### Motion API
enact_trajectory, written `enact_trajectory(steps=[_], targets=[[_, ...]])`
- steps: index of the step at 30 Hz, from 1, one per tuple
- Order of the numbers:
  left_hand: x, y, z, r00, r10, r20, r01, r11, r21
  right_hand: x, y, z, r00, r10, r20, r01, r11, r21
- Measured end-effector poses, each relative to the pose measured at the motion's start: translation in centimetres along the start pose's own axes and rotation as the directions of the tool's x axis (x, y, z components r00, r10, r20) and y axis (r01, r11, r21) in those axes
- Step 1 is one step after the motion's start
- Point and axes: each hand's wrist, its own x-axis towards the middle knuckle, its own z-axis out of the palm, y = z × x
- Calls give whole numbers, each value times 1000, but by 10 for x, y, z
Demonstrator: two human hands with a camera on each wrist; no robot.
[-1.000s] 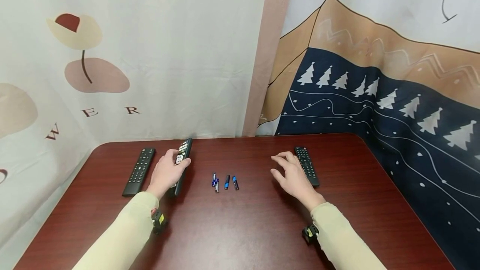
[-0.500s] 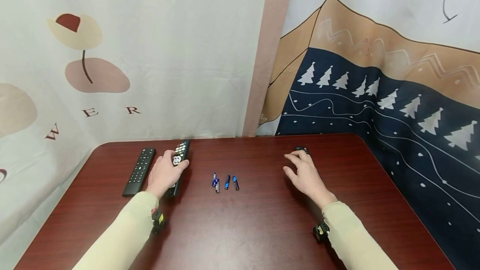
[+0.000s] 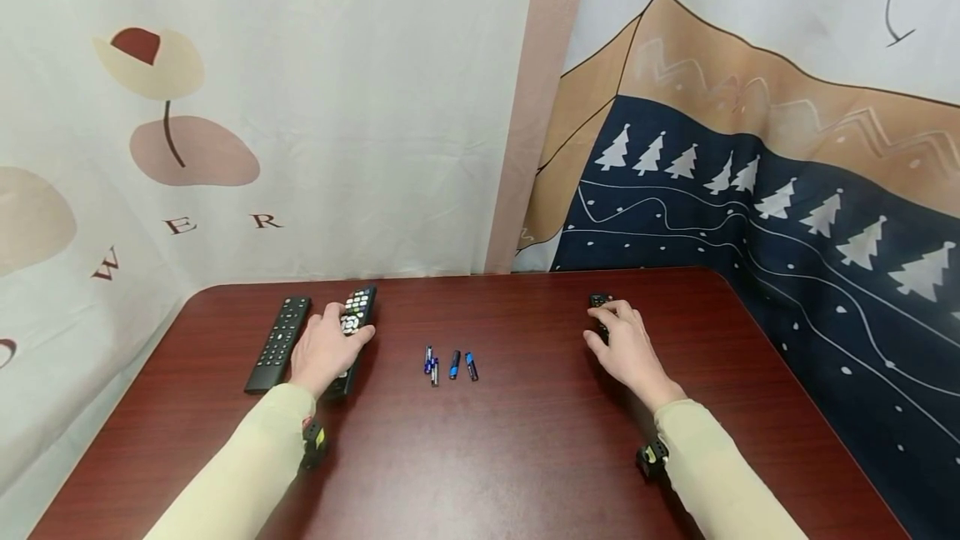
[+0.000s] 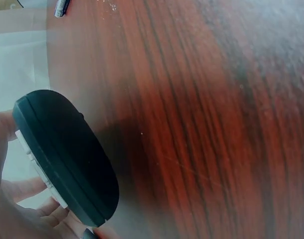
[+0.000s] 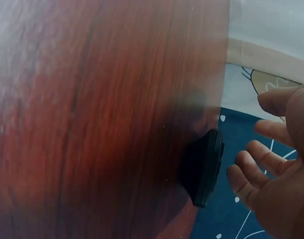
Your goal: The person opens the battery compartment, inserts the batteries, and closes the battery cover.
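Observation:
My left hand (image 3: 326,350) grips a black remote control (image 3: 362,302) with pale buttons, thumb on its right side and fingers across to its left. In the left wrist view the rounded near end of this remote (image 4: 67,154) is tilted, close over the table. My right hand (image 3: 627,350) hovers over another black remote control (image 3: 600,300) at the right, hiding most of it. The right wrist view has the fingers (image 5: 263,157) loosely bent and apart from that remote (image 5: 211,169), which lies on the table.
A third black remote (image 3: 277,347) lies left of my left hand. Several small batteries (image 3: 454,364) lie mid-table between the hands. The reddish-brown table (image 3: 480,457) ends at printed curtains (image 3: 360,107) behind and to the right.
My right hand has moved right, over the right-hand remote. My left hand has shifted slightly left, and the remote it grips has come down and toward me a little.

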Motion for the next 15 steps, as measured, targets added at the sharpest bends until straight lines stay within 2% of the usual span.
enact_trajectory(steps=[15], targets=[[0, -3, 2, 1000, 3, -15, -2, 997, 76, 0, 15, -5, 990, 132, 57, -127, 989, -78]])
